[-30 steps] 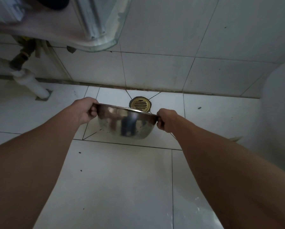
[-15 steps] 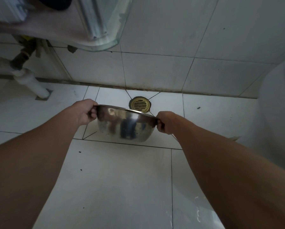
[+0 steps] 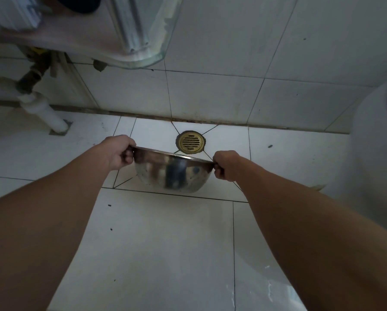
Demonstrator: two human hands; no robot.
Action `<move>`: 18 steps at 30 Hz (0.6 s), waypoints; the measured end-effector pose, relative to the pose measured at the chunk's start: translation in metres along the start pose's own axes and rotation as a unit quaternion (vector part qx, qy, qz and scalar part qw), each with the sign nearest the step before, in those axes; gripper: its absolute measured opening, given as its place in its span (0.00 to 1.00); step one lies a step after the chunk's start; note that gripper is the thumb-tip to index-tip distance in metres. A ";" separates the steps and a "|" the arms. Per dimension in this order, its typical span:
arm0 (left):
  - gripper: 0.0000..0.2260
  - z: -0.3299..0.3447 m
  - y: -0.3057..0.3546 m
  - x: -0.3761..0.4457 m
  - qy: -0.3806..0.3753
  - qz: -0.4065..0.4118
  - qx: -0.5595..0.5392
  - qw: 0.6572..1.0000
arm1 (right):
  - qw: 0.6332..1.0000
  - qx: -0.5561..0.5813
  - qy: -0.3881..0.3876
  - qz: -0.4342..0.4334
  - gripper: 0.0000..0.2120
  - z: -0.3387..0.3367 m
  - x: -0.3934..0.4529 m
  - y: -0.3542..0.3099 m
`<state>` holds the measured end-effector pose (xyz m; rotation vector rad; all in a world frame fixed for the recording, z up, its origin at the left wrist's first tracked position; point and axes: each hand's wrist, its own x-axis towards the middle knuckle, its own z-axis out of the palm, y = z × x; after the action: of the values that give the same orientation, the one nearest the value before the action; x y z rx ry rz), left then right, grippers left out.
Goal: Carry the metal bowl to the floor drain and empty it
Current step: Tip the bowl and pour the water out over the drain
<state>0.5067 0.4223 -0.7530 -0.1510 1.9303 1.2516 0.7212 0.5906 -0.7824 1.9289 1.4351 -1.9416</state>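
Note:
A shiny metal bowl (image 3: 172, 173) hangs above the white floor tiles, tipped away from me so I see only its outer wall and near rim. My left hand (image 3: 118, 151) grips the rim on the left side. On the right side, my right hand (image 3: 226, 164) grips the rim too. The round brass floor drain (image 3: 190, 142) lies just beyond the bowl's far edge, close to the wall. The inside of the bowl is hidden.
A glass basin edge with a chrome pipe (image 3: 132, 25) overhangs at top left. A white waste pipe (image 3: 44, 111) enters the floor at left. A white rounded fixture (image 3: 376, 153) stands at right. The tiled wall (image 3: 232, 63) rises behind the drain.
The bowl has lowered slightly and tilted further away from me, toward the drain. Both hands kept their grip on the rim.

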 end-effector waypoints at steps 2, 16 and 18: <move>0.11 -0.001 0.000 0.000 -0.004 0.006 0.005 1.000 | 0.999 0.007 0.013 -0.030 0.10 0.001 0.002 -0.001; 0.07 0.001 0.001 -0.002 0.005 0.016 0.042 0.999 | 0.996 0.004 0.052 -0.072 0.11 0.001 0.004 -0.008; 0.07 0.000 0.004 -0.002 0.007 0.026 0.038 0.999 | 0.995 0.013 0.063 -0.081 0.10 0.000 0.006 -0.013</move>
<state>0.5066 0.4239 -0.7487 -0.0699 2.0018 1.2122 0.7120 0.6017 -0.7798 2.0386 1.6543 -1.9433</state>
